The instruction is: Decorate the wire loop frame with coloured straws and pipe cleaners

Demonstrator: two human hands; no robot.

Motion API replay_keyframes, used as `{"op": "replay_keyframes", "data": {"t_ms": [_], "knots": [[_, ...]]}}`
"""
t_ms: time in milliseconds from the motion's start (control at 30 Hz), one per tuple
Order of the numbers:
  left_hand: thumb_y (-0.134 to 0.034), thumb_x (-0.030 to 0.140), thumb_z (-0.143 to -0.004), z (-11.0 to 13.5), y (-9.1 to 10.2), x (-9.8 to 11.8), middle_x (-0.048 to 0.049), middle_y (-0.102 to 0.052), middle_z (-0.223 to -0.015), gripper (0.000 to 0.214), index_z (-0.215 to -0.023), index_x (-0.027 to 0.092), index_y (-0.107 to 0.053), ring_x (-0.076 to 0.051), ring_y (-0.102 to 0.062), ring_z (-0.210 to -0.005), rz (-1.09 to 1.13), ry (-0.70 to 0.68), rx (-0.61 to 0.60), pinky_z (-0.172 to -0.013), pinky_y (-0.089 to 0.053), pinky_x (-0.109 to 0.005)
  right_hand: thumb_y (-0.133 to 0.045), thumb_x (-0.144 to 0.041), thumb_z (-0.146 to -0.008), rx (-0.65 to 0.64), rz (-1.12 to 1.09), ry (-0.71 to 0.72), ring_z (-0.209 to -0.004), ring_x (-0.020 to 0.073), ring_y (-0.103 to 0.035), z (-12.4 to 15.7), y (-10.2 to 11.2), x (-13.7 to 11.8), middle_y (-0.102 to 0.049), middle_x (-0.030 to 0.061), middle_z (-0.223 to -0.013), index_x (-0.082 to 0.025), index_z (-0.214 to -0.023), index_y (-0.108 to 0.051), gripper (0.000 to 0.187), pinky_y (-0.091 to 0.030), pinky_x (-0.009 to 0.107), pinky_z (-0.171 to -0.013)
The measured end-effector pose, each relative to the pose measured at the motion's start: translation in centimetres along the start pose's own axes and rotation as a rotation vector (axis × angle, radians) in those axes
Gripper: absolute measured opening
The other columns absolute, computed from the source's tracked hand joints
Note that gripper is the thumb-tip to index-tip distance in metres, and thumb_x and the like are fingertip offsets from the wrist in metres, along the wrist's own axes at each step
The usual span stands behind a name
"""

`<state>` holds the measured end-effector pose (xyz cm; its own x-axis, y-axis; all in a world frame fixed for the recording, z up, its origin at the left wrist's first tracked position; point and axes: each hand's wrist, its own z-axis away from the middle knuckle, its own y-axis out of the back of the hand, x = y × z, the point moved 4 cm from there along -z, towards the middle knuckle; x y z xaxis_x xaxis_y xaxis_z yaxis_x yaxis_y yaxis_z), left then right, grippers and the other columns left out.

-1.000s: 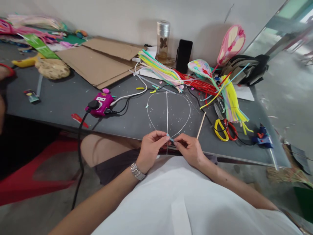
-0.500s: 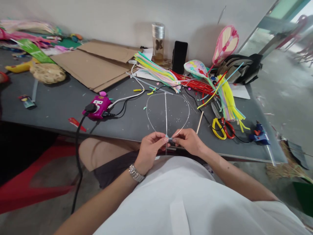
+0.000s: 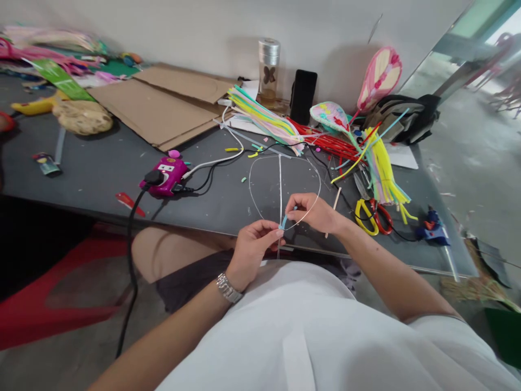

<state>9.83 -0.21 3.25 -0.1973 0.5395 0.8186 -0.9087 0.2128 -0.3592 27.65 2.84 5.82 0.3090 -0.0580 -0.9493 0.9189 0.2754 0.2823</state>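
My left hand (image 3: 253, 248) is closed in a pinch at the base of a round white wire frame (image 3: 280, 187). A straight stem runs up the middle of its loop, and thin ends hang below my fingers. A short light blue strip (image 3: 284, 221), perhaps a chenille stem, is at the junction beside my left fingertips. My right hand (image 3: 314, 210) pinches the strip's upper end, above and right of the junction. The loop's right side passes by my right fingers. Part of the junction is hidden by my left thumb.
Right of the hands lie a thin wooden stick (image 3: 334, 209), scissors (image 3: 367, 217) and a blue glue gun (image 3: 434, 228). Bundles of colored chenille stems (image 3: 385, 168) lie behind them. A purple power adapter (image 3: 166, 176) with cords stands left; cardboard (image 3: 163, 108) and a bottle (image 3: 268, 70) are farther back.
My right hand has moved up and away from the junction, drawing the blue strip's end upward. My left hand keeps its pinch at the base of the frame.
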Motion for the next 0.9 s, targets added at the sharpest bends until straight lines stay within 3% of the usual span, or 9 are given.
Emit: {"op": "replay_keyframes", "data": {"t_ms": [333, 900], "knots": [[-0.093, 0.035, -0.056, -0.3, -0.3, -0.1, 0.0008, -0.068, -0.06, 0.034, -0.077, 0.015, -0.076, -0.009, -0.061, -0.056, 0.035, 0.05, -0.028, -0.057, -0.05, -0.02, -0.079, -0.031, -0.074, -0.121, -0.15, 0.075, -0.061, 0.0083, -0.049, -1.6, 0.3, -0.1, -0.063, -0.0036, -0.069, -0.016, -0.076, -0.067, 0.019, -0.039, 0.022, -0.059], [-0.095, 0.038, -0.055, -0.6, 0.1, -0.5, -0.0008, -0.07, -0.066, 0.039, -0.08, 0.015, -0.076, -0.008, -0.059, -0.054, 0.03, 0.091, -0.019, -0.055, -0.048, -0.02, -0.081, -0.031, -0.075, -0.266, -0.366, 0.117, -0.058, 0.009, -0.058, -3.3, -1.8, 0.0, -0.066, -0.0029, -0.068, -0.016, -0.076, -0.065, 0.023, -0.048, 0.023, -0.058]]}}
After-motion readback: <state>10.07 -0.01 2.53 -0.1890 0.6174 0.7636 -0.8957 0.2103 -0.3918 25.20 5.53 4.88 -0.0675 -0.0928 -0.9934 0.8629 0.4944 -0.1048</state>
